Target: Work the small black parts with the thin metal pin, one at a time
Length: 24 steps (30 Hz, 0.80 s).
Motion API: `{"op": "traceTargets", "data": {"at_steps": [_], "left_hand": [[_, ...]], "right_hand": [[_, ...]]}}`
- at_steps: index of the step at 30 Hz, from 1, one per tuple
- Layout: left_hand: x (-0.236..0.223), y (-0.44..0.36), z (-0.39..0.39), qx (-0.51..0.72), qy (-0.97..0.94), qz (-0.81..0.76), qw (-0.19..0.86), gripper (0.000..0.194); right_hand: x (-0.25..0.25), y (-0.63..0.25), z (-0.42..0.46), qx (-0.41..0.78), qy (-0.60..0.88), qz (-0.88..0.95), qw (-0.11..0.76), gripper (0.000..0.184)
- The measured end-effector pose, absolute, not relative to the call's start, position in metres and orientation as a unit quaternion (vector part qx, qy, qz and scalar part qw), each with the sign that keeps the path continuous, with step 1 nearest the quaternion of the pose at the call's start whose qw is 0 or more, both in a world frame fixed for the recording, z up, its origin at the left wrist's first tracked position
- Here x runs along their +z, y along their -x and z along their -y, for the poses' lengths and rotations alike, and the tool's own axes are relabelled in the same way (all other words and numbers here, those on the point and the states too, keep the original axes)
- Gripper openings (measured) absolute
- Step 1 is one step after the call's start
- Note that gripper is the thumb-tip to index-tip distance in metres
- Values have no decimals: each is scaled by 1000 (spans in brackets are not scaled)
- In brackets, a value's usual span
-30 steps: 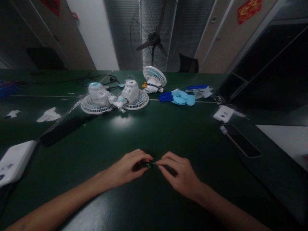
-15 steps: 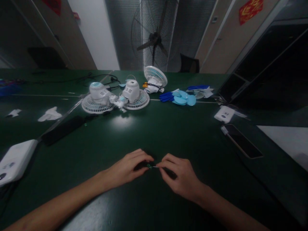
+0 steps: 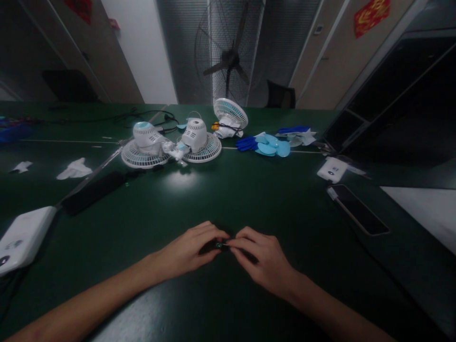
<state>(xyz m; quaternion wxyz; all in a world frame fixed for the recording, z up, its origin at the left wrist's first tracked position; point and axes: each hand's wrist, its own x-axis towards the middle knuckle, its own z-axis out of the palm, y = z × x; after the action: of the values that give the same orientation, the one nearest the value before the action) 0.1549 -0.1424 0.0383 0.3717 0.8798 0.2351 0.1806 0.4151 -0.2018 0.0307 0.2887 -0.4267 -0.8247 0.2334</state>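
Note:
Between the fingertips of my left hand (image 3: 197, 244) is a small green piece (image 3: 218, 245), perhaps a tiny circuit board; its details are too small to make out. My right hand (image 3: 263, 256) pinches a thin, light-coloured, pin-like piece (image 3: 225, 244) whose tip reaches the green piece. Most of the thin piece is hidden by the right fingers. Both hands rest low over the dark green table (image 3: 228, 199), close together, the fingertips nearly touching.
Two white fan heads (image 3: 146, 140) lie face down, and a third fan (image 3: 230, 116) stands tilted behind. Blue gloves (image 3: 247, 143) and light-blue fan blades (image 3: 270, 145) lie right of them. A phone (image 3: 358, 209) and white power bank (image 3: 332, 169) are at right; another white device (image 3: 26, 240) is at left.
My right hand has shifted slightly left, bringing its fingertips closer to the left hand. Less of the thin piece shows between them. The left hand has barely moved.

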Motion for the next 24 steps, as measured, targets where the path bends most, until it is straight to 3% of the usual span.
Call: {"op": "traceTargets", "data": {"at_steps": [7,13,19,24], "left_hand": [[41,-155,143,170,-881,-236,375,37],[43,-154,143,181,-881,-231,372,48],[47,-148,136,163,-882,-219,384,37],[41,-112,93,177,-883,-293,320,32]], "right_hand": [[25,-413,202,185,379,866,269,23],[28,-415,202,201,409,837,303,25],[31,-418,202,224,421,820,318,24],[35,-420,203,242,429,812,314,24]]}}
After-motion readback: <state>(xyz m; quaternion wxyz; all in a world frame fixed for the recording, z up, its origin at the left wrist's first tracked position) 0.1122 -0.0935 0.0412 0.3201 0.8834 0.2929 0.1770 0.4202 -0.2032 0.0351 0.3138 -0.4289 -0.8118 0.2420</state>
